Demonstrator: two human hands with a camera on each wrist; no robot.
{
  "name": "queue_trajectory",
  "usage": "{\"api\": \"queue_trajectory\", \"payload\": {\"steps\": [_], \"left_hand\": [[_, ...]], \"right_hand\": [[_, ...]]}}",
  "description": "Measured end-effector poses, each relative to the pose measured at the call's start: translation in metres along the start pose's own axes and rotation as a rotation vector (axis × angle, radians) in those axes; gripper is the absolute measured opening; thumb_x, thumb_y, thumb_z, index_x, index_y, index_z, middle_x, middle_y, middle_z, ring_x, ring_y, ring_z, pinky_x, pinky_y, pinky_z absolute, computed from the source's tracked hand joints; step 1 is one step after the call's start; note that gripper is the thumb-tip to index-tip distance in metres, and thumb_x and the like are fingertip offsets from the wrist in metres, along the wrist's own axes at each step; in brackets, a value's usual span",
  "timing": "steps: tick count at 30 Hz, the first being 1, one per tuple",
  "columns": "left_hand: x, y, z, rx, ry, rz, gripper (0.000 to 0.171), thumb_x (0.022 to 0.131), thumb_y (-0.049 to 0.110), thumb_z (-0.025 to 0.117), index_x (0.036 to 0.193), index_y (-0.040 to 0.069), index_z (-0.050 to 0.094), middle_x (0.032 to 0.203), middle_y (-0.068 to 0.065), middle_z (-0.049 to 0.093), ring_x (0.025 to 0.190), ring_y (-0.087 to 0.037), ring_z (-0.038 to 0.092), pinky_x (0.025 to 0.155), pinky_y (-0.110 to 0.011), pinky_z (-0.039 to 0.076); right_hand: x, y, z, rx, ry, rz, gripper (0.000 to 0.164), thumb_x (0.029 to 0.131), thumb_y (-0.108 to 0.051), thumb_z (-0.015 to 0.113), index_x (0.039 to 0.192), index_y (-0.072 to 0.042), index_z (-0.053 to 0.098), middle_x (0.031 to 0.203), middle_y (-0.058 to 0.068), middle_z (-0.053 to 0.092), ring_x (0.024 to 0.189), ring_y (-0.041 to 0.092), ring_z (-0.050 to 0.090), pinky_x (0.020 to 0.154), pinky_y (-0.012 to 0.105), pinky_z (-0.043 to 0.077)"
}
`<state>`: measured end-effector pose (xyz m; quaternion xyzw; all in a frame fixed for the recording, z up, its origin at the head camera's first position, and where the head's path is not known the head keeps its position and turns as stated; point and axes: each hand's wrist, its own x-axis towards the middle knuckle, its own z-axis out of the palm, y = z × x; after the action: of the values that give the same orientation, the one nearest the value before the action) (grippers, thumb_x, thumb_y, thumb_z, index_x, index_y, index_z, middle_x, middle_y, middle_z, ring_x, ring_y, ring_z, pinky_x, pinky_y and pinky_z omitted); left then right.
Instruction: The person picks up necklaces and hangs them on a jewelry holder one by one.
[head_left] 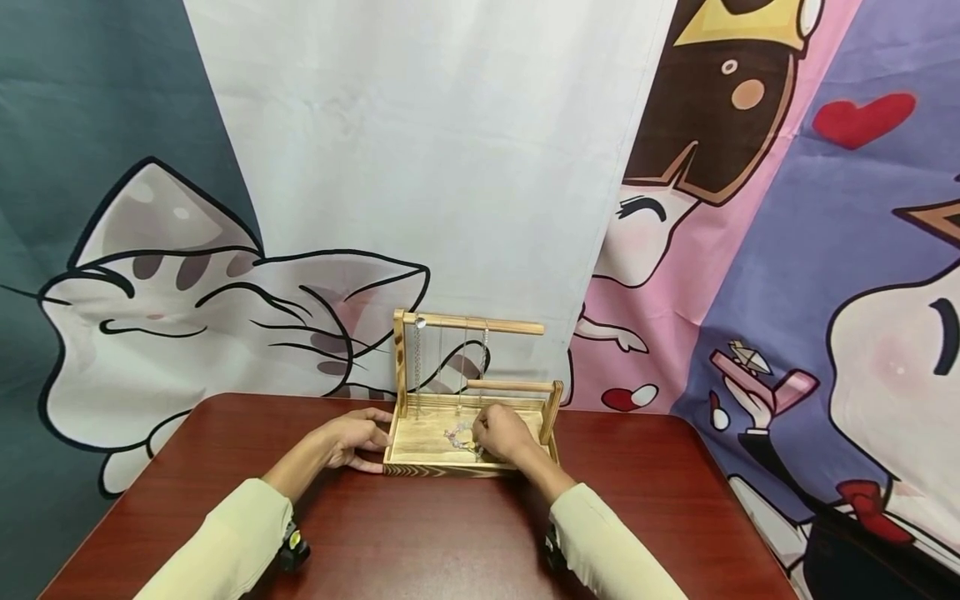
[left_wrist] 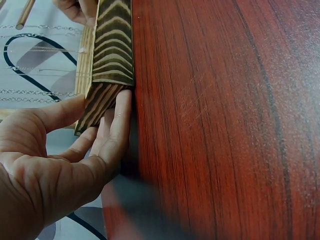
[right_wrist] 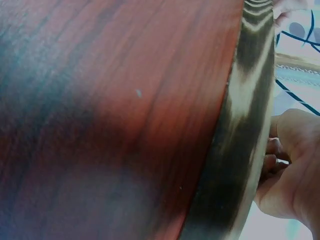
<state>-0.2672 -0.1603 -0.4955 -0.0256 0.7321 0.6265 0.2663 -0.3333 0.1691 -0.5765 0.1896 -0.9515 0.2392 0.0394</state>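
Note:
A wooden jewelry stand (head_left: 450,470) with a shallow tray base and two horizontal bars is on the table. My left hand (head_left: 352,439) grips its left end; in the left wrist view the thumb (left_wrist: 67,111) lies at the tray's rim and the other fingers reach round its side and lower edge. Inside the tray is a beaded bracelet (head_left: 452,435) in pale colours with a yellowish piece. My right hand (head_left: 504,432), fingers curled, pinches the bracelet's right side. In the right wrist view its fingertips are partly hidden behind the tray's front wall (right_wrist: 235,135).
Several thin chain necklaces (head_left: 417,367) hang from the stand's upper bar (head_left: 510,326). A lower bar (head_left: 517,386) runs from the right post, behind my right hand. The reddish-brown table (head_left: 420,542) ends at a cloth backdrop (head_left: 450,167) with cartoon figures.

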Motion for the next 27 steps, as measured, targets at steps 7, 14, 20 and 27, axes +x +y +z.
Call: {"api": "queue_trajectory", "payload": {"steps": [7,14,20,27], "left_hand": [[0.000,0.002,0.000,-0.001,-0.006,0.002,0.068,0.100,-0.005,0.064,0.163,-0.004,0.037,0.119,-0.021,0.074,0.107,-0.024,0.075,0.088,-0.051,0.072],[0.000,0.000,0.001,-0.004,-0.001,0.001,0.067,0.100,-0.005,0.063,0.162,-0.004,0.037,0.115,-0.019,0.074,0.105,-0.024,0.074,0.087,-0.051,0.072],[0.000,0.000,0.002,-0.002,0.000,0.003,0.066,0.101,-0.005,0.063,0.162,-0.005,0.038,0.115,-0.020,0.075,0.104,-0.023,0.074,0.087,-0.051,0.071],[-0.001,0.001,0.002,0.000,0.005,0.003,0.065,0.101,-0.006,0.062,0.161,-0.004,0.038,0.118,-0.021,0.074,0.104,-0.022,0.074,0.088,-0.051,0.071]], "right_hand": [[-0.012,-0.018,-0.033,0.212,-0.079,0.076,0.026,0.107,-0.023,0.065,0.089,-0.016,0.082,0.079,-0.005,0.075,0.061,0.008,0.061,0.060,0.029,0.055],[-0.039,-0.063,-0.075,0.402,-0.099,0.230,0.020,0.107,-0.018,0.074,0.105,-0.001,0.084,0.104,0.015,0.083,0.079,0.016,0.066,0.072,0.030,0.059],[-0.042,-0.063,-0.087,0.482,-0.077,0.249,0.025,0.106,-0.020,0.073,0.110,0.001,0.086,0.120,0.018,0.084,0.118,0.034,0.076,0.110,0.054,0.062],[-0.046,-0.067,-0.097,0.567,-0.048,0.296,0.024,0.105,-0.019,0.074,0.111,0.001,0.085,0.129,0.020,0.083,0.135,0.043,0.071,0.126,0.067,0.049]]}}
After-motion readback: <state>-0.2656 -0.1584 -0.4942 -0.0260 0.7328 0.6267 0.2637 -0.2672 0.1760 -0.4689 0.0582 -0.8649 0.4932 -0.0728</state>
